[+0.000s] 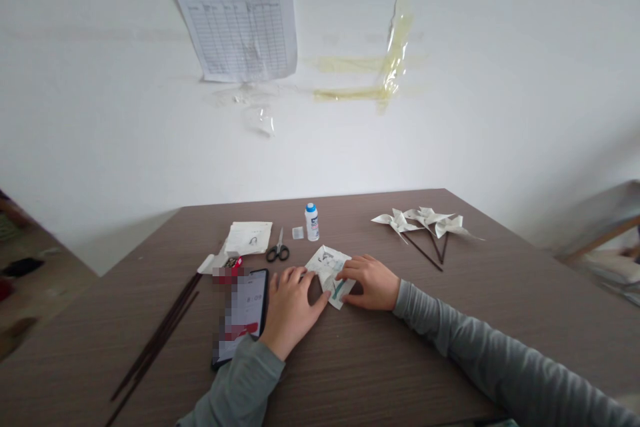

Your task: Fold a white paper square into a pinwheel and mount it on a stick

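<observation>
Folded white printed paper sheet (330,273): centre of frame, on brown wooden table (450,347).
Left hand (290,307): flat, fingers spread, pressing its left edge.
Right hand (370,282): fingers together, pressing its right edge.
Black-handled scissors (278,250): just above.

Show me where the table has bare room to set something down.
Free: the near strip of the table between the two sleeves, and the right side below the paper pinwheels. Crowded: around the left hand and right hand on the folded paper, with phone, scissors, glue bottle, sticks.
</observation>
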The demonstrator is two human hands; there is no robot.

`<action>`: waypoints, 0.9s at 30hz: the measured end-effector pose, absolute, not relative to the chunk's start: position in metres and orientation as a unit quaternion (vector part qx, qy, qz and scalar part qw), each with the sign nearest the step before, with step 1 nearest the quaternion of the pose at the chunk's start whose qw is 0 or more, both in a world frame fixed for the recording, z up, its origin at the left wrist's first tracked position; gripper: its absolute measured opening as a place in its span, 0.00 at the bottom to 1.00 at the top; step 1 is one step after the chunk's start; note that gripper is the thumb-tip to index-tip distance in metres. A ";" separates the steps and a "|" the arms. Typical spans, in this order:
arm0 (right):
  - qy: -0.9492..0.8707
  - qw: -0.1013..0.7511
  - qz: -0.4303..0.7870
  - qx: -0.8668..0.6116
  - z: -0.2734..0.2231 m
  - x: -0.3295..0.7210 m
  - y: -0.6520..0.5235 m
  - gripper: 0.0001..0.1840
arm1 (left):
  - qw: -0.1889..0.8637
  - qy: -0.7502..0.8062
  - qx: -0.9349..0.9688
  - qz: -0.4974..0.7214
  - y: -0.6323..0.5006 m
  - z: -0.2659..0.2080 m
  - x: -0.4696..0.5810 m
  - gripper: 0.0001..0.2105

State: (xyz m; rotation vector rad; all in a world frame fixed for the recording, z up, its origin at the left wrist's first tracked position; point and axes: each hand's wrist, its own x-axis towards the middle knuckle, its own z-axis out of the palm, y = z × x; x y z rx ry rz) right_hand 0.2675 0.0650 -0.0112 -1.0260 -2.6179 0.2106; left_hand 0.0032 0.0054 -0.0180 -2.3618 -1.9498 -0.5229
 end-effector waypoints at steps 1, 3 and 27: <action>-0.916 0.160 0.072 -0.361 -0.011 0.267 0.064 0.19 | 0.019 -0.628 -0.760 -0.168 0.005 -0.018 0.003 0.19; -0.914 0.167 0.071 -0.363 -0.010 0.265 0.062 0.18 | 0.021 -0.629 -0.758 -0.171 0.005 -0.020 0.004 0.19; -0.890 0.204 0.101 -0.396 -0.020 0.266 0.060 0.15 | 0.014 -0.628 -0.756 -0.181 0.009 -0.031 0.002 0.23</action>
